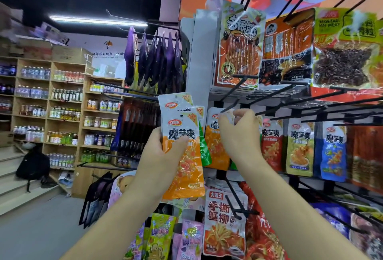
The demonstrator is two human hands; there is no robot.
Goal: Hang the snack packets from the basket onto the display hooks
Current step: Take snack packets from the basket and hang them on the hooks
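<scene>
Your left hand (160, 152) grips a fanned stack of orange packets (184, 168), held up just left of the rack. Your right hand (240, 135) pinches the top of another packet (213, 143) at a hook (230, 105) tip.

Wooden drink shelves (62, 104), grey floor (41, 228)

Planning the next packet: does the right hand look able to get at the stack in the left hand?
Probably yes. The left hand holds the stack up right beside the right hand, with nothing between them; the right hand, though, is busy pinching a packet at a hook.
</scene>
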